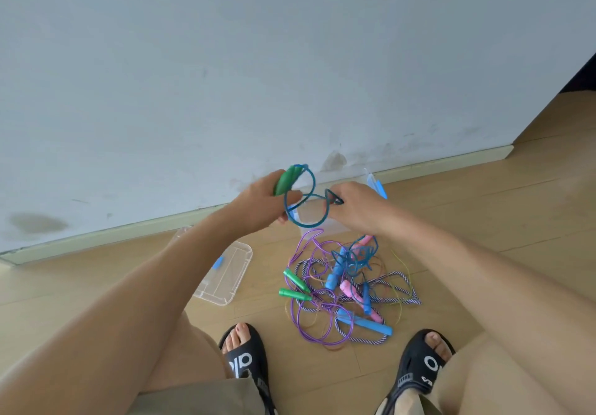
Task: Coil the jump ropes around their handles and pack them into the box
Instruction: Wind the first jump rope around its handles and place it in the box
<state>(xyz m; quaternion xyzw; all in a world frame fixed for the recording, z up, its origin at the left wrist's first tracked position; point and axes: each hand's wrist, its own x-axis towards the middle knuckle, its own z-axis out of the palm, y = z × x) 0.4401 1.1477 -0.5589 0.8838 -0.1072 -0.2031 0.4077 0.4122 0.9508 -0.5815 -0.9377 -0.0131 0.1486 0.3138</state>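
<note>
My left hand (261,203) grips a pair of green handles (285,181) held together, raised above the floor. A teal rope (304,203) loops down from them in a ring. My right hand (356,206) pinches the rope's twisted free part just right of that ring. The clear plastic box (322,223) stands on the floor behind and under my hands, mostly hidden. On the floor in front lies a tangled pile of jump ropes (342,289) with green, blue and pink handles and purple, teal and striped cords.
The box's clear lid (227,273) lies on the wooden floor at the left, a blue clip on it. A white wall and skirting board run behind. My two feet in black sandals (245,355) stand close below the pile.
</note>
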